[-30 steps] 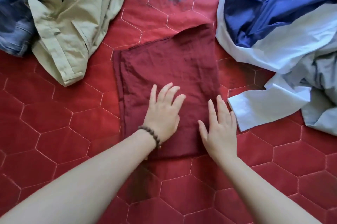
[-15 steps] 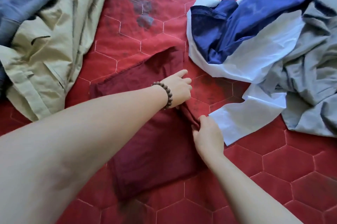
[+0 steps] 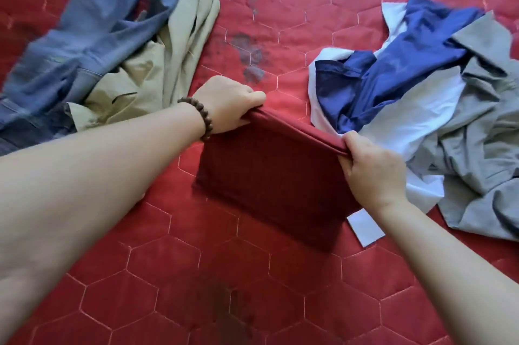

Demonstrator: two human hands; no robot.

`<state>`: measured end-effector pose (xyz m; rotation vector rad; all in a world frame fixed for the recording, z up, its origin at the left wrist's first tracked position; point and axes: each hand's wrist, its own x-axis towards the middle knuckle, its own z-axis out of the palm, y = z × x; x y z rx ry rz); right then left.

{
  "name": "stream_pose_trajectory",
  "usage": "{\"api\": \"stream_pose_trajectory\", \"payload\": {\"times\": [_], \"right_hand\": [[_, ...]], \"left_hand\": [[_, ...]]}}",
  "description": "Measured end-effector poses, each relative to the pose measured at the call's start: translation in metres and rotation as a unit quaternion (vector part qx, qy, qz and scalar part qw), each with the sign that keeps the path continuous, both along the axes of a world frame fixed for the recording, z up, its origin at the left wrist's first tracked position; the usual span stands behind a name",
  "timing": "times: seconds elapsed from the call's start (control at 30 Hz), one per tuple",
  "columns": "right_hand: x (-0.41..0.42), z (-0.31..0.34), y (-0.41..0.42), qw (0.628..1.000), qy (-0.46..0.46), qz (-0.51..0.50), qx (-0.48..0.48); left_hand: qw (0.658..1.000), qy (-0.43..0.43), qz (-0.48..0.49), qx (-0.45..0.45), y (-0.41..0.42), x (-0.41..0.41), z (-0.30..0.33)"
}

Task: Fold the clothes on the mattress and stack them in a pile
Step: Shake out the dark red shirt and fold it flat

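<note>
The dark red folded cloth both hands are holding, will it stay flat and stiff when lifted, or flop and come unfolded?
Likely floppy: the dark red cloth hangs below the edge pinched by the left hand and right hand. It looks thin and probably light. Held at one corner alone, its layers would probably sag open; two grips should keep the fold.
</note>
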<state>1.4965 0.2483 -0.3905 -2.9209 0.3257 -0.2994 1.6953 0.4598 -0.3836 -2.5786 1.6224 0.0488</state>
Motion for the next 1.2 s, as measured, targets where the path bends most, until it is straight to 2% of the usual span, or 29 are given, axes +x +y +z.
{"api": "stream_pose_trajectory", "payload": {"times": [0.13, 0.27, 0.37, 0.43, 0.57, 0.7, 0.8, 0.97, 1.03, 1.07, 1.13, 1.2], "right_hand": [[0.002, 0.061, 0.002, 0.993, -0.092, 0.051, -0.060], [-0.024, 0.069, 0.022, 0.985, -0.085, 0.129, -0.078], [-0.049, 0.028, 0.047, 0.982, -0.022, 0.165, -0.091], [-0.067, -0.013, 0.065, 0.980, 0.058, 0.172, -0.076], [-0.101, -0.082, 0.099, 0.961, 0.181, 0.198, -0.068], [-0.124, -0.110, 0.119, 0.956, 0.219, 0.189, -0.040], [-0.131, -0.111, 0.135, 0.955, 0.221, 0.198, -0.003], [-0.134, -0.100, 0.193, 0.920, 0.292, 0.249, 0.080], [-0.127, -0.099, 0.210, 0.882, 0.360, 0.256, 0.165], [-0.121, -0.097, 0.211, 0.877, 0.357, 0.255, 0.198], [-0.104, -0.091, 0.198, 0.912, 0.268, 0.219, 0.222], [-0.082, -0.092, 0.168, 0.955, 0.179, 0.154, 0.182]], "left_hand": [[0.994, -0.049, -0.048, -0.080, 0.012, 0.003, 0.065], [0.988, -0.093, -0.075, -0.100, 0.043, -0.019, 0.064], [0.994, -0.091, -0.041, -0.049, 0.073, -0.047, 0.014], [0.998, -0.052, 0.013, 0.027, 0.093, -0.072, -0.029], [0.970, 0.059, 0.134, 0.196, 0.126, -0.127, -0.105], [0.954, 0.079, 0.212, 0.198, 0.140, -0.158, -0.132], [0.948, 0.079, 0.230, 0.207, 0.146, -0.162, -0.132], [0.929, 0.058, 0.280, 0.237, 0.157, -0.154, -0.122], [0.908, 0.064, 0.356, 0.210, 0.157, -0.156, -0.117], [0.894, 0.077, 0.410, 0.164, 0.155, -0.159, -0.114], [0.851, 0.117, 0.510, 0.043, 0.149, -0.168, -0.110], [0.814, 0.172, 0.554, -0.024, 0.141, -0.181, -0.111]]}}
